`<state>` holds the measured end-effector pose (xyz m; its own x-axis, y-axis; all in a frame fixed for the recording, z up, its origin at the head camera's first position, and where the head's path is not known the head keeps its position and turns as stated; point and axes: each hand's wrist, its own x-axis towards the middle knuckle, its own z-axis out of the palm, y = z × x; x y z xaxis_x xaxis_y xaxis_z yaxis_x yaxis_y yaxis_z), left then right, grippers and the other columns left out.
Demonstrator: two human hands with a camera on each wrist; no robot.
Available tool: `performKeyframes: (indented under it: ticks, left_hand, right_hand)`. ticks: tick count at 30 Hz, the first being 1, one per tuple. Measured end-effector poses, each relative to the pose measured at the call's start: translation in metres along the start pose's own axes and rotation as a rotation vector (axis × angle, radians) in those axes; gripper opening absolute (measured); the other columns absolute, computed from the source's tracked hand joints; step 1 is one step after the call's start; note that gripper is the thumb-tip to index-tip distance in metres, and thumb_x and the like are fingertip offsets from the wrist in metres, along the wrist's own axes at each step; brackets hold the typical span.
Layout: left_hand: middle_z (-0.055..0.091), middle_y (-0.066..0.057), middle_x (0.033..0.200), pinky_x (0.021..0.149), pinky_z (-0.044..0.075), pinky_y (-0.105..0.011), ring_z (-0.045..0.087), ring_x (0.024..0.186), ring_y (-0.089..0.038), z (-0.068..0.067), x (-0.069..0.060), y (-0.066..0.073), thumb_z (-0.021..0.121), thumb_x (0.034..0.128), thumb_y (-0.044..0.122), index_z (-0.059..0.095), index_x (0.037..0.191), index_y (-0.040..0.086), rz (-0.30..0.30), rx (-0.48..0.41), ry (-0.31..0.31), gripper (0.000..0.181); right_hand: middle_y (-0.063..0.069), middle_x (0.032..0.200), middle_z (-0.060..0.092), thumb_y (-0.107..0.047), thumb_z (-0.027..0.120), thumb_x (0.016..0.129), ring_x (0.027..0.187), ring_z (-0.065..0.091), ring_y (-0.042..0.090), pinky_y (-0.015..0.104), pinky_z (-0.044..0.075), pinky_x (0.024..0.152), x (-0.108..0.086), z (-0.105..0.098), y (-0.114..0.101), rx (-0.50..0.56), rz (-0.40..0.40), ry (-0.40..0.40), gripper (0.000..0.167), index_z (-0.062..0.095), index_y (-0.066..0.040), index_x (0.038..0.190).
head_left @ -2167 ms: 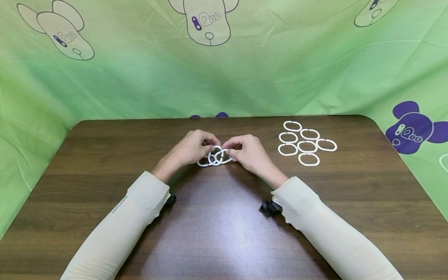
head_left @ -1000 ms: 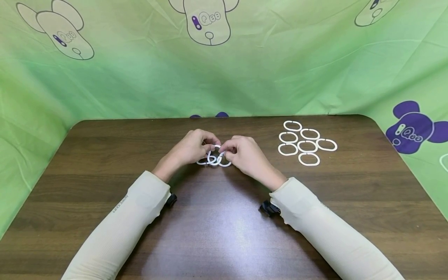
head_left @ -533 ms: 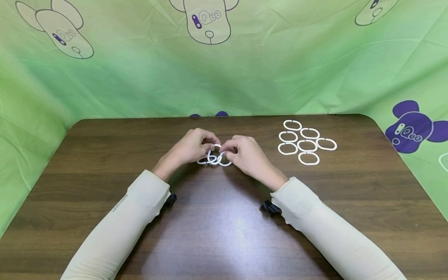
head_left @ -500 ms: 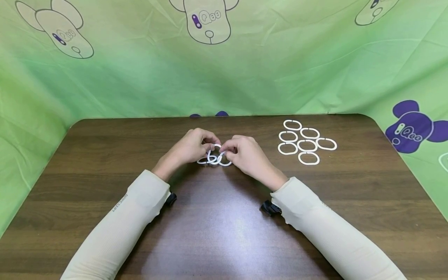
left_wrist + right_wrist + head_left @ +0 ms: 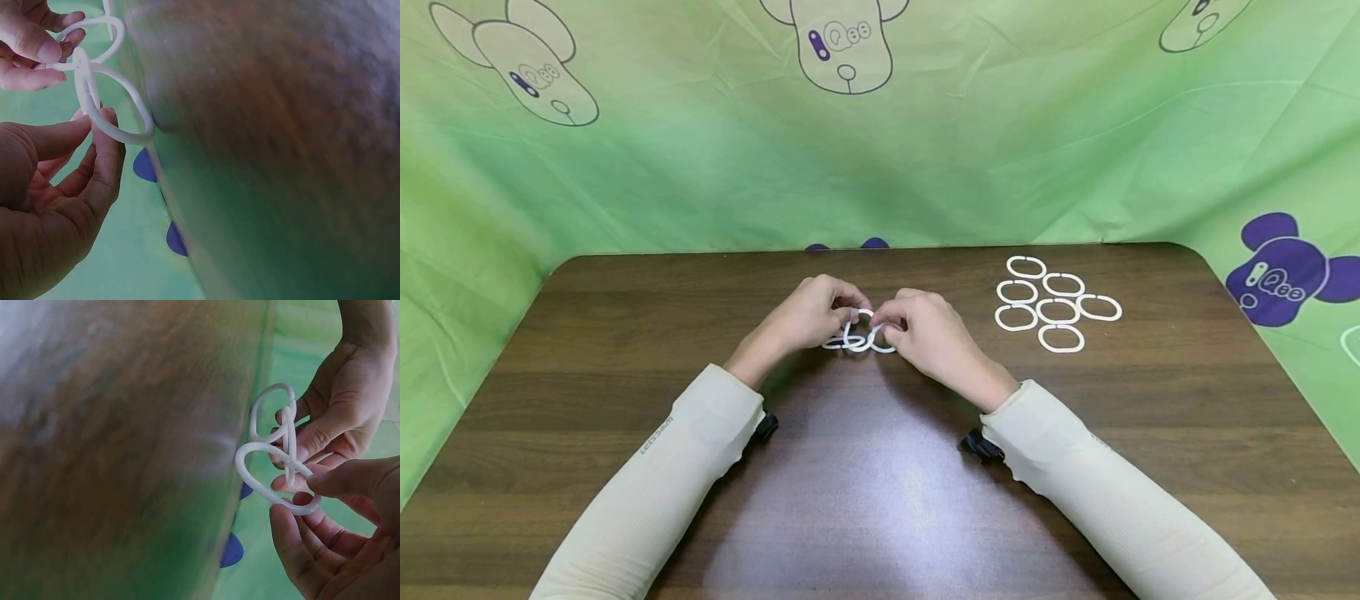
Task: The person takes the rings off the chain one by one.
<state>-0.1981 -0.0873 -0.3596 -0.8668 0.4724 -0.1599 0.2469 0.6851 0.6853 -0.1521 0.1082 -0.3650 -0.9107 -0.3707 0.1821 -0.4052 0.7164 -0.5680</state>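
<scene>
Near the far middle of the table, my left hand [image 5: 808, 315] pinches a white plastic chain link [image 5: 291, 434] between thumb and fingers, holding it on edge. My right hand [image 5: 928, 333] faces it, almost touching, and pinches a second white link [image 5: 249, 475] by its end. In the right wrist view the two links cross near the right thumb; whether that link's gap is around the other is hard to tell. A third link [image 5: 255, 415] hooks through the left-hand link on its far side. Fingers partly cover the held links in the head view.
Several loose white links [image 5: 1062, 338] lie flat in a cluster at the back right of the brown wooden table [image 5: 880, 500]. A green printed cloth [image 5: 685, 167] stands behind the table and along its sides. Dark wrist mounts [image 5: 981, 446] stick out below the sleeves.
My right hand has shifted slightly left and changed its grip, bringing its link's end up against the left-hand link. The left hand stays almost still. The loose links have not moved.
</scene>
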Motion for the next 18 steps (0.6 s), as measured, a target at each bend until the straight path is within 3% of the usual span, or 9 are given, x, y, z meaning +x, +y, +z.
performKeyframes:
  ticks: [8,18]
  left_hand:
    - [0.077,-0.008,0.099,0.067,0.051,-0.022,0.062,0.076,-0.011,-0.001,0.0,0.0,0.062,0.1019,0.004,0.079,0.109,0.007,-0.008,-0.013,-0.003,0.018]
    - [0.076,-0.008,0.1,0.068,0.054,-0.022,0.066,0.076,-0.013,-0.001,-0.003,0.0,0.061,0.1022,0.003,0.077,0.112,0.007,-0.021,-0.035,-0.029,0.019]
  right_hand:
    - [0.003,0.078,0.062,0.002,0.069,0.086,0.07,0.052,0.017,0.03,0.042,0.065,-0.005,-0.008,0.003,0.002,-0.006,0.008,0.019,0.082,-0.008,0.096]
    - [0.013,0.096,0.076,0.004,0.069,0.089,0.079,0.065,0.024,0.033,0.051,0.072,-0.018,-0.03,0.024,0.031,0.059,0.043,0.019,0.081,-0.003,0.102]
